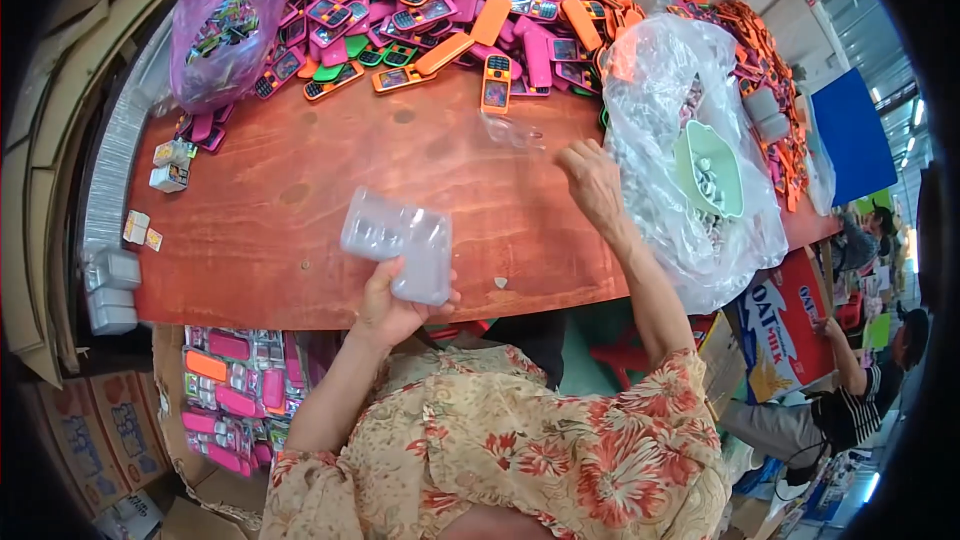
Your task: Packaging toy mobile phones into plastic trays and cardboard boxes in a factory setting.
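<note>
My left hand (pixel 398 302) is closed round the lower part of a clear plastic blister tray (pixel 400 230), which has moulded hollows and hangs just over the table's near edge. My right hand (pixel 592 180) is above the table with its fingers curled in. Whatever it may hold is too small or hidden to name. Just left of its fingertips lies a thin clear plastic piece (pixel 512 130). To its right stands a big clear plastic bag (pixel 650 210) of small silvery pieces, with a pale green scoop (pixel 708 168) in it.
Orange, pink and green toy phones (pixel 440 15) are heaped along the far side of the reddish wooden table (pixel 270 210). A purple bag (pixel 225 40) of small parts stands far left. Below it are small white boxes (pixel 170 177). A carton (pixel 228 390) of packed toys sits beneath. Another person (pixel 850 390) works at right.
</note>
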Demonstrator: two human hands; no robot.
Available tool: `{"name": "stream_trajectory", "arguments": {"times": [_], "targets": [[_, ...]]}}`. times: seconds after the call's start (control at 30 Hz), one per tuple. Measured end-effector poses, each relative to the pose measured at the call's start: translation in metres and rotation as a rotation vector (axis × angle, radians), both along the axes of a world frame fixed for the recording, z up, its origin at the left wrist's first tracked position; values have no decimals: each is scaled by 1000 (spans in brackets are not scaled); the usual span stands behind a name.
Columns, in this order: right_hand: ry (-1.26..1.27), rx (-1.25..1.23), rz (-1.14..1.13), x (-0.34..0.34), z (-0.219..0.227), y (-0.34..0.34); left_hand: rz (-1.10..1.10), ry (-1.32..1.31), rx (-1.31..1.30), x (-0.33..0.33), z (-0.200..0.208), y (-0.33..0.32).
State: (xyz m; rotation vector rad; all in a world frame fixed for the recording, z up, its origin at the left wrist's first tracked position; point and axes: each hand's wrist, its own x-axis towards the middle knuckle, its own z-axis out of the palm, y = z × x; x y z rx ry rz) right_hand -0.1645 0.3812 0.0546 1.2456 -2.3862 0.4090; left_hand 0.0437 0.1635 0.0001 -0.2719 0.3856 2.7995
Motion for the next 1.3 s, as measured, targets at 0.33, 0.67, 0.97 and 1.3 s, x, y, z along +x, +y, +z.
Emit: {"name": "stream_trajectory", "arguments": {"times": [0.33, 0.67, 0.97, 1.3], "targets": [[-54, -161, -57, -23, -43, 8, -105, 13, -16, -45, 10, 32], [-2, -234, -223, -51, -46, -108, -18, 0, -57, -35, 21, 20], [-127, -206, -189, -51, -39, -89, 59, -28, -11, -7, 0, 0], [47, -232, -601, -88, -69, -158, 123, -69, -61, -3, 2, -1]]}}
